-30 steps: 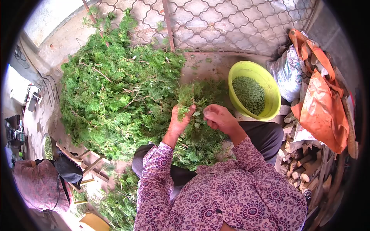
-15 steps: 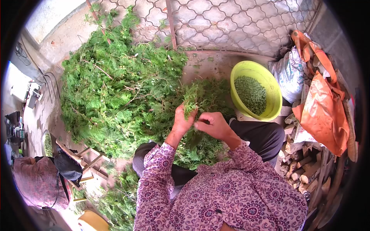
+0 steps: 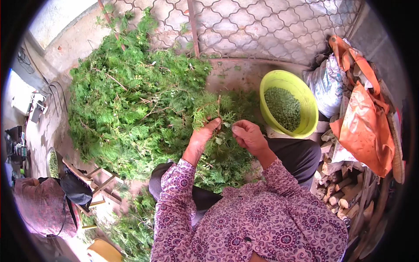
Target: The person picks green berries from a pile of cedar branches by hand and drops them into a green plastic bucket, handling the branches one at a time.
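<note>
Bare floor (image 3: 224, 78) spreads beneath. The left hand (image 3: 201, 139) pinches one sprig (image 3: 204, 114); whether the right hand (image 3: 252, 137), just beside, grips anything I cannot tell. A slackened left grip could drop the sprig into the one pile (image 3: 131, 109). Rightward stands one basin (image 3: 309, 105) of uncountable berries (image 3: 281, 105); beyond, one white sack (image 3: 323, 85).

Left of the lime-green basin (image 3: 306, 101), anything in the right hand (image 3: 251, 137) is too small to tell; behind the basin, the metal lattice (image 3: 255, 27) is cut by the top edge.
</note>
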The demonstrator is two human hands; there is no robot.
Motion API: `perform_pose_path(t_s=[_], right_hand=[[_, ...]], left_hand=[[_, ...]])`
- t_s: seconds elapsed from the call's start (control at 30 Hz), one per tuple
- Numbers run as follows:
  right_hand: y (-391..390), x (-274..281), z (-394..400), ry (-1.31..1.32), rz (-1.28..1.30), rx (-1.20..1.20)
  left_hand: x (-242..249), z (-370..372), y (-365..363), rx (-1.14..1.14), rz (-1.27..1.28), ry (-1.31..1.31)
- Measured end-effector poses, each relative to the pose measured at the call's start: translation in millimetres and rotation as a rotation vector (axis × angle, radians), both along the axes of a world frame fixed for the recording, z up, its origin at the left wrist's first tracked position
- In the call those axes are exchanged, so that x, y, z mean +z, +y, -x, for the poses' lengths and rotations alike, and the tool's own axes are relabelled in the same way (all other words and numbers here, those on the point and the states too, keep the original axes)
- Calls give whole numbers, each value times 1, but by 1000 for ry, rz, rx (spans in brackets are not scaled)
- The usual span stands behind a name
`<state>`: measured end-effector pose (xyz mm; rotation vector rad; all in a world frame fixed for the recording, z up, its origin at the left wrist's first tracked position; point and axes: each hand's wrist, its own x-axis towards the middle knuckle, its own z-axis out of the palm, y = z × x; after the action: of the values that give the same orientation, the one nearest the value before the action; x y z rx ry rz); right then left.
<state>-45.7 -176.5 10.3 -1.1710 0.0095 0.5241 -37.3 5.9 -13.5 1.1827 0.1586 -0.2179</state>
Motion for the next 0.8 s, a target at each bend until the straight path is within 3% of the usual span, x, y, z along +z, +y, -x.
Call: perform_pose_path(t_s=[0.17, 0.3, 0.4, 0.47, 0.5, 0.57, 0.6, 0.7, 0.8], right_hand=[[16, 2, -3, -302, 411, -17], [16, 0, -6, -398, 489, -26], [13, 13, -1, -318, 421, 113], [11, 20, 7, -76, 75, 234], [7, 24, 8, -76, 75, 230], [-4, 28, 5, -6, -274, 184], [-12, 28, 2, -17, -281, 139], [-35, 10, -15, 63, -355, 6], [-41, 4, -21, 44, -222, -97]], left_hand=[[-4, 2, -5, -35, 64, 27], [3, 6, -10, 1, 16, 13], [-1, 2, -8, 63, -29, -14], [-6, -2, 0, 56, 38, 49], [0, -1, 3, 52, 37, 49], [11, 0, 8, -23, 145, 175], [1, -6, 13, -143, 47, -24], [5, -5, 15, -261, 43, -53], [17, 6, 9, -247, -21, 9]])
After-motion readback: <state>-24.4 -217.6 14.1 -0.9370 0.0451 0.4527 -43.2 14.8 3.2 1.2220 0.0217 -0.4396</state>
